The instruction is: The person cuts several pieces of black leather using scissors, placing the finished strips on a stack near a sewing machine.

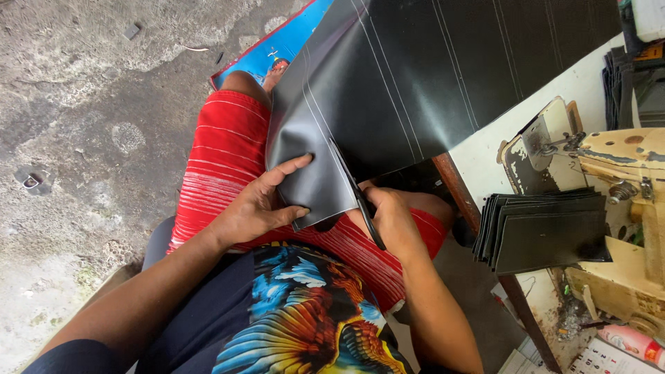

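Observation:
A large sheet of black leather-like material [429,69], marked with thin white lines, drapes from the table down over my lap. My left hand [260,204] pinches its lower corner, thumb under and fingers on top. My right hand [395,221] grips black scissors [357,194]; the blades run along a white line into the sheet's lower edge. I sit with red striped shorts [222,159] under the sheet.
A stack of cut black rectangular pieces [544,232] lies on the white table [485,159] at right, beside an old cream sewing machine [616,159]. A blue mat [291,38] lies on the rough concrete floor [83,104] near my foot. A calendar sheet sits at bottom right.

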